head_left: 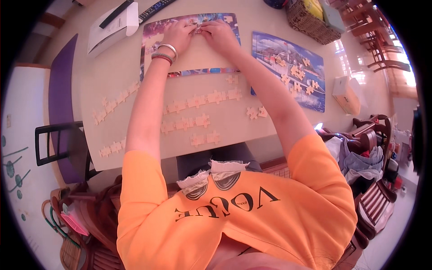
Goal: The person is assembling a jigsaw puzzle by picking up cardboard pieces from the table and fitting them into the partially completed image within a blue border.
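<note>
Both my hands meet over the far part of a jigsaw puzzle board (pixel 198 72), which has a colourful printed border and a bare tan middle. My left hand (pixel 179 36), with bracelets at the wrist, has its fingertips pinched on a small puzzle piece (pixel 197 29). From the other side, my right hand (pixel 221 38) closes its thumb and fingers on the same piece. My fingers partly cover it. Joined pieces with printed pictures lie along the board's far edge. One loose pale piece (pixel 228 19) rests at the far right corner.
Rows of face-down puzzle pieces (pixel 196 101) lie nearer me on the table (pixel 245 128). A second, blue puzzle (pixel 310 67) with loose pieces on top is at the right. Around the table are a wicker basket (pixel 306 20), a tissue box (pixel 346 94), a white box (pixel 112 31) and remotes (pixel 153 10).
</note>
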`<state>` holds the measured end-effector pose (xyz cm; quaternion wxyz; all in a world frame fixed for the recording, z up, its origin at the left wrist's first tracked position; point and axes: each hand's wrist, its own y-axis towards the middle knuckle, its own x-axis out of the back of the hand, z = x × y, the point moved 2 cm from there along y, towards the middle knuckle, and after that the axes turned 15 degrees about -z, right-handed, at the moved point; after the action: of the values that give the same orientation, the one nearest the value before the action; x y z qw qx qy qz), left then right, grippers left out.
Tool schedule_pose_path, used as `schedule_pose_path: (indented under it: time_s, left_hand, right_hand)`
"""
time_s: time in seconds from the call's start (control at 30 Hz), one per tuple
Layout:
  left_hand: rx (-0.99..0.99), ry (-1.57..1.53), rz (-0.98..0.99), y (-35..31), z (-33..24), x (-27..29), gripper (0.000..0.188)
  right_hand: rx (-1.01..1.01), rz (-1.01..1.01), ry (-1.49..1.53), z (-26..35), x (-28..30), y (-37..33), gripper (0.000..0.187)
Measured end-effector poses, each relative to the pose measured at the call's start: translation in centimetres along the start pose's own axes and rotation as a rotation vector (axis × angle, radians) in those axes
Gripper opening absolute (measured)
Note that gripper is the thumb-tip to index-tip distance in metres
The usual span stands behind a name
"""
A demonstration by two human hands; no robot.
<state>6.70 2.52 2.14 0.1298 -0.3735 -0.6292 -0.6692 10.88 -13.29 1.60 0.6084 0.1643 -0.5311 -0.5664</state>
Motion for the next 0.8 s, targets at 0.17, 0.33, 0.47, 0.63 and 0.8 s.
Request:
schedule_pose_path:
  time_s: [0.17, 0.33, 0.47, 0.63, 0.8]
  left_hand:
    - [0.019, -0.015, -0.009, -0.3, -0.2, 0.4, 0.024]
    - [0.106, -0.057, -0.05, -0.8, -0.7, 1.7, 0.023]
    - [0.241, -0.081, 0.025, -1.6, 0.1, 2.9, 0.021]
    - [0.279, -0.084, 0.18, -1.3, 0.5, 3.2, 0.021]
    - [0.295, -0.09, 0.366, -0.8, 0.2, 3.6, 0.02]
  right_hand:
    - [0.003, 0.063, -0.066, -0.1, -0.2, 0.1, 0.014]
    - [0.007, 0.088, -0.119, 0.2, 0.0, -0.2, 0.017]
    - [0.025, 0.063, -0.133, 0.6, 0.2, 0.0, 0.021]
    - [0.018, 0.089, -0.109, 0.6, 0.4, 0.1, 0.021]
    - [0.016, 0.163, -0.119, 0.8, 0.5, 0.0, 0.021]
